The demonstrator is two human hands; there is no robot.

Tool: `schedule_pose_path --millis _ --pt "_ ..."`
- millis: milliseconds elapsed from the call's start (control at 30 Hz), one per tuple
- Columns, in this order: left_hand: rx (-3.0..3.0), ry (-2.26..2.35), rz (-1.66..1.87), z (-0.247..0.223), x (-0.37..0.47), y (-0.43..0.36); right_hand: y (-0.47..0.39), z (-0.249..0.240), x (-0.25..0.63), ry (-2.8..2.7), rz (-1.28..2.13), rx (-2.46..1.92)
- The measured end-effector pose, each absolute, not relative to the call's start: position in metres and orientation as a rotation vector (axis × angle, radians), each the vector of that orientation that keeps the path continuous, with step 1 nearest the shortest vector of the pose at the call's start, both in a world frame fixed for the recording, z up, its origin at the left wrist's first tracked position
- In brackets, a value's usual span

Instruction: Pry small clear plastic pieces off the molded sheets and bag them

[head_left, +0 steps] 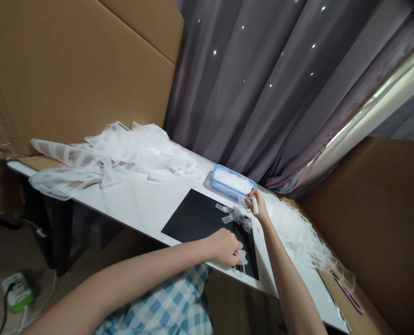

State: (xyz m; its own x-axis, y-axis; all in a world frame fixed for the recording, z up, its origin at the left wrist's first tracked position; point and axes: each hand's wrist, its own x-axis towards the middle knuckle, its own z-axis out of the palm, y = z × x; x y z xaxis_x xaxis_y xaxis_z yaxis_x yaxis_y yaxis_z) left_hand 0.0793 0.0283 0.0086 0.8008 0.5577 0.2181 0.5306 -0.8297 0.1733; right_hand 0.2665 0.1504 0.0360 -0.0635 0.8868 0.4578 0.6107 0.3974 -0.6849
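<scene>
My left hand [224, 246] is closed over the near right part of a black mat [182, 216]. White translucent looped ribbon [240, 257] pokes out from its fingers. My right hand [261, 204] is closed at the near right corner of a blue basket [224, 187], gripping a short white stick-like piece [255, 205]; its exact kind is unclear. A thin white loop shows beside those fingers. Between the hands, several short strips of sheer white ribbon [235, 213] lie in a loose cluster on the mat. White stringy material fills the basket.
A big heap of sheer white ribbon [133, 151] covers the table's far left. More white loops [294, 228] pile up at the right, near a pink-handled tool [351, 298]. Cardboard panels [88, 70] and a grey curtain [224, 93] border the white table [123, 204].
</scene>
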Motion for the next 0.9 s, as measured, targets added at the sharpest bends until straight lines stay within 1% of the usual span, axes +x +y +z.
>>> schedule_pose_path --millis 267,467,633,900 --pt "2.867 0.875 0.426 0.010 0.078 0.027 0.152 0.002 0.246 -1.590 0.155 -1.675" --pt "2.893 0.866 0.426 0.009 0.079 0.028 0.149 -0.001 0.239 -1.569 0.099 -1.767" --pt "2.889 0.879 0.419 0.008 0.079 0.028 0.141 0.011 0.245 -1.529 0.067 -1.697" --pt "2.868 0.881 0.423 0.009 0.078 0.028 0.139 0.051 0.275 -1.463 0.111 -1.402"
